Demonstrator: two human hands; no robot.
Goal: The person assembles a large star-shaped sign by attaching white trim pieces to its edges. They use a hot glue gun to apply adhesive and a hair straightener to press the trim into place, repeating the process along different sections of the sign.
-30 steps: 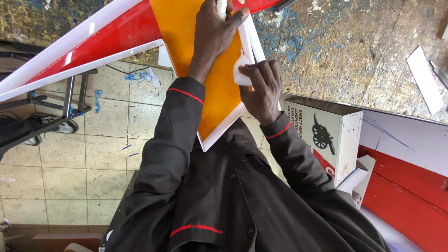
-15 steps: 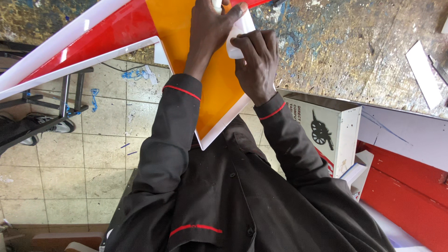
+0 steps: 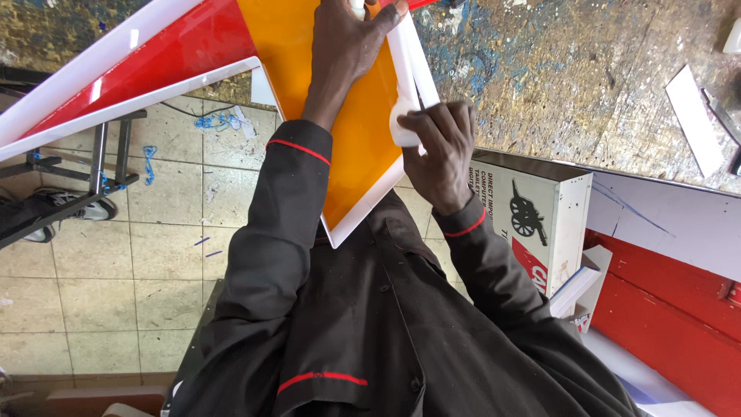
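Paint-spattered workbench (image 3: 571,77) fills the upper right, with pale floor tiles (image 3: 154,255) below at left and a white carton (image 3: 540,224) beside the person's dark sleeve. An orange panel (image 3: 355,147) with a white rim juts past the bench edge toward the body. The left hand (image 3: 347,46) lies flat, palm down on the orange face. The right hand (image 3: 440,154) pinches a small white piece (image 3: 403,123) against the rim's right edge.

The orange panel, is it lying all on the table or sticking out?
Sticking out. The orange panel has its pointed corner past the table edge, over the floor tiles.
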